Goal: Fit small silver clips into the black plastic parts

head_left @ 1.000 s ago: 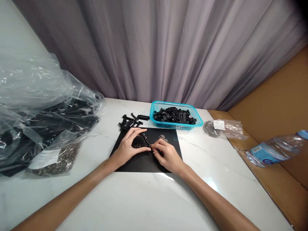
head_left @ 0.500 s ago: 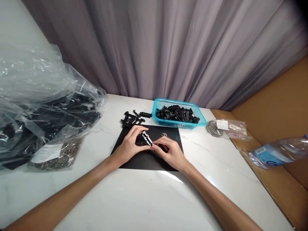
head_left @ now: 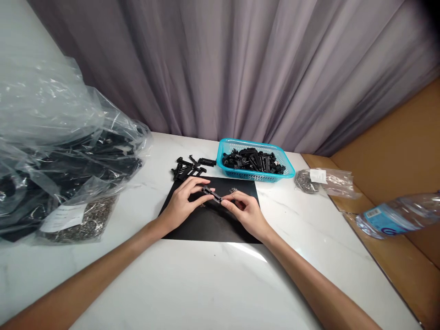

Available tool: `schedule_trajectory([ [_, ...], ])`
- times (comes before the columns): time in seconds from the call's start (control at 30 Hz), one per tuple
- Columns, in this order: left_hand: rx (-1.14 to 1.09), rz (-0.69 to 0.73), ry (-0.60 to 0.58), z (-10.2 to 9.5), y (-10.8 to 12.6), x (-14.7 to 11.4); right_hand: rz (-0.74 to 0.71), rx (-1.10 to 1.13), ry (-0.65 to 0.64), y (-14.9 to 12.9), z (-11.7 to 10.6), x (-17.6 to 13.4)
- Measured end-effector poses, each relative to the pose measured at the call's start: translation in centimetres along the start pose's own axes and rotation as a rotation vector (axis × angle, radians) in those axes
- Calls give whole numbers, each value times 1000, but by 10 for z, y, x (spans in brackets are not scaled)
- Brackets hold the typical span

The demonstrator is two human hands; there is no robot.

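Observation:
A slim black plastic part (head_left: 212,194) is held between my two hands above a black mat (head_left: 202,228). My left hand (head_left: 184,200) is closed on its upper left end, with thumb and fingers pinching it. At the lower right end, my right hand (head_left: 245,211) pinches it between thumb and forefinger. Little metal pieces (head_left: 233,190) lie on the mat just behind my right hand. A few more small pieces (head_left: 202,206) show beside my left thumb, partly hidden.
Behind the mat lie loose black parts (head_left: 187,168), beside a blue basket (head_left: 290,172) of similar parts. Left, a large clear plastic bag (head_left: 51,105) and a labelled bag of metal pieces (head_left: 85,220). Right, a smaller bag (head_left: 307,181) and a plastic bottle (head_left: 392,220) by cardboard.
The black part has turned in my hands: its bright, shiny face has given way to a dark one, and it lies flatter. Both hands still hold it.

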State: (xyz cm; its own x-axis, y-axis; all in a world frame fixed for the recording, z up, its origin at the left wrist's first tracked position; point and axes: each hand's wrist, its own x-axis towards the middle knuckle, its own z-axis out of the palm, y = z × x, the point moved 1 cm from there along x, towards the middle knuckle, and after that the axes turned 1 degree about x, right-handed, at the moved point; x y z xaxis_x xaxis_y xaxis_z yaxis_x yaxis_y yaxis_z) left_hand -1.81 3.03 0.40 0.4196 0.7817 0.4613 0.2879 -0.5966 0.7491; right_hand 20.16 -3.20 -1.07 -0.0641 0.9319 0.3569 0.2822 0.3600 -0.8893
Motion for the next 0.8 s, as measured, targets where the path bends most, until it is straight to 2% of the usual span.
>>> schedule_trajectory([
  [0.27, 14, -20, 36, 0, -5, 3, 62, 77, 56, 4, -3, 2],
  [0.5, -38, -15, -39, -3, -7, 2, 118, 149, 92, 11, -4, 4],
  [0.8, -44, 6, -47, -3, -7, 3, 107, 172, 133, 13, -5, 4],
])
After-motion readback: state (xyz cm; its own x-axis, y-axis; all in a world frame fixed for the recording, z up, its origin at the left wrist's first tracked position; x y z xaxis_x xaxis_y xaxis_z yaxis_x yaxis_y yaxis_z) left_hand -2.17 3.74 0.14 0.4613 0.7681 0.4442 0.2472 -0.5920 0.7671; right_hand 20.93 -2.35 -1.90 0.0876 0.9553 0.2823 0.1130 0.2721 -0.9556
